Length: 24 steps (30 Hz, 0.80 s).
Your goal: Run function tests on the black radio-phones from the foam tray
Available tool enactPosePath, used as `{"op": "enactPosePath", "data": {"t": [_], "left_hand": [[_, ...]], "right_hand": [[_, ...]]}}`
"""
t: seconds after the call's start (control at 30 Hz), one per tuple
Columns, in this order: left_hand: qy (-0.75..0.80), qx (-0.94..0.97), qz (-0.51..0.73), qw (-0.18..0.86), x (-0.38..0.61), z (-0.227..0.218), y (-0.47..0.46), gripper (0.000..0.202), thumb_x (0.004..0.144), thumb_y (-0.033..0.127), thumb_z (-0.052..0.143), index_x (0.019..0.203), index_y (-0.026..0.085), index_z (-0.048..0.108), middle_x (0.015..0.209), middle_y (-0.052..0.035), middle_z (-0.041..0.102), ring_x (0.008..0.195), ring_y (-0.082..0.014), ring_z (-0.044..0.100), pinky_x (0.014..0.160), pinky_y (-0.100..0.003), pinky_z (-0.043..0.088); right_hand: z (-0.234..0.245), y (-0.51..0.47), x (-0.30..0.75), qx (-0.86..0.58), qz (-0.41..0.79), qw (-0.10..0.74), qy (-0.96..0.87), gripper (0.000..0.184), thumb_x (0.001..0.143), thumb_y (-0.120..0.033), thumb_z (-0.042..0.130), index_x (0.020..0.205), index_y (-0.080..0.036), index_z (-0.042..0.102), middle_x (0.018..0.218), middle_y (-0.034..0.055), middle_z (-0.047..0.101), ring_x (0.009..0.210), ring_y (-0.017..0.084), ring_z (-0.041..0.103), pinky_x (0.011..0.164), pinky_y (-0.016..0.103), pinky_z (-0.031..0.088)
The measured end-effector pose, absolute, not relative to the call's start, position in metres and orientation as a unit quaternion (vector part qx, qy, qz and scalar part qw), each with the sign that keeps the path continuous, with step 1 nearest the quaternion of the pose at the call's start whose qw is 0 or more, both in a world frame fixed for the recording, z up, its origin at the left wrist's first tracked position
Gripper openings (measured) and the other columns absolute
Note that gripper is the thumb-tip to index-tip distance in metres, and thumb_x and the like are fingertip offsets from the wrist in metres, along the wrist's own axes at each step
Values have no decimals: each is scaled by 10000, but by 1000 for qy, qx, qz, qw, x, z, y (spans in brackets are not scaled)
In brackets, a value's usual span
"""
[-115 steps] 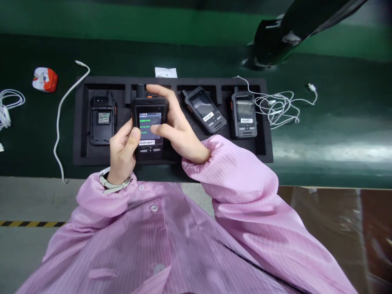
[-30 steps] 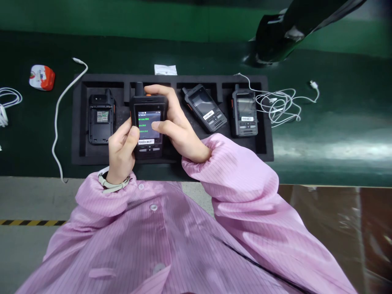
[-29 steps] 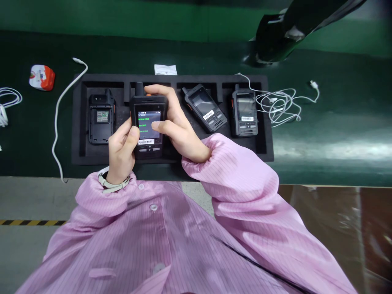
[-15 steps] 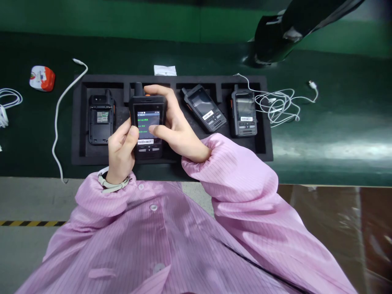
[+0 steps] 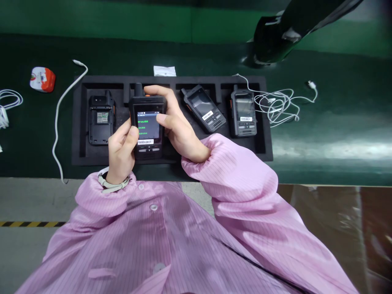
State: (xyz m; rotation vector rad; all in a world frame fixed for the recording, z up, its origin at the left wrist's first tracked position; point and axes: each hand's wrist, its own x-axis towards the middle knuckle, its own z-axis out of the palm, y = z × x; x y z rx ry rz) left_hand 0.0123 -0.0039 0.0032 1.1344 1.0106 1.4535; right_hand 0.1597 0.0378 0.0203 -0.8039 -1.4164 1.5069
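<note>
I hold a black handheld radio (image 5: pixel 148 130) with a lit screen showing green text, above a black foam tray (image 5: pixel 263 139). My left hand (image 5: pixel 121 153) grips its lower left side, thumb at the screen's edge. My right hand (image 5: pixel 176 124) wraps its right side and top, thumb resting on the screen's right edge. In the tray lie a radio with its back open (image 5: pixel 101 119) at the left, a tilted radio (image 5: pixel 203 108) and an upright radio (image 5: pixel 243 112) at the right.
The tray sits on a dark green belt (image 5: pixel 330 122). A white cable (image 5: pixel 59 110) runs left of the tray; tangled white cables (image 5: pixel 277 105) lie to its right. A red-and-white packet (image 5: pixel 42 79) is far left, a small white bag (image 5: pixel 164 71) behind the tray, a black lamp arm (image 5: pixel 281 28) above.
My right thumb has slid from the middle of the screen up to its right edge. The text on the screen has changed. Both hands keep their hold on the radio.
</note>
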Motion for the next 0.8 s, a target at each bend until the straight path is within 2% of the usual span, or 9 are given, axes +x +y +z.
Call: {"op": "enactPosePath", "data": {"t": [0.3,0.4,0.47,0.53,0.63,0.7,0.8], "left_hand": [[419,470,598,496,11,1,-4,339,970,445,642,1170,205,774,1163,-64,799,1352,-306,624,1116,-425,553],[413,470,602,495,11,1,-4,330,977,433,637,1175,209,776,1145,-60,803,1351,-297,626,1119,-411,549],[404,471,606,497,12,2,-4,307,981,412,637,1166,215,783,1157,-57,801,1330,-292,644,1108,-401,557],[396,474,608,498,12,2,-3,289,985,390,635,1159,220,790,1175,-56,797,1305,-290,662,1095,-395,567],[394,475,609,498,11,1,-3,284,987,377,634,1168,223,790,1181,-58,796,1291,-295,672,1076,-393,582],[395,473,609,499,11,0,-3,284,988,372,633,1174,223,788,1173,-59,798,1299,-299,666,1069,-391,586],[395,472,607,502,10,0,-4,288,989,373,630,1174,217,787,1163,-63,800,1316,-307,653,1063,-399,591]], "right_hand": [[18,38,161,-317,566,437,-623,576,925,-469,473,1431,-234,327,1478,80,478,1361,230,523,1180,447,472],[21,37,162,-309,575,447,-612,555,904,-418,533,1406,-244,371,1457,74,499,1358,234,528,1187,448,470],[22,37,161,-313,579,458,-598,500,936,-416,514,1388,-234,401,1426,68,525,1324,218,557,1182,433,475],[21,36,160,-322,582,457,-590,458,1004,-474,429,1391,-230,402,1397,59,544,1289,198,583,1157,407,494],[18,36,157,-324,585,449,-593,525,1043,-610,301,1408,-240,378,1410,57,532,1300,194,577,1127,381,511],[16,37,156,-315,585,449,-598,566,1031,-663,287,1406,-247,372,1438,61,513,1324,203,560,1129,382,507],[14,38,156,-304,590,458,-591,561,1020,-653,314,1391,-235,373,1428,72,523,1307,211,572,1132,398,503]]}}
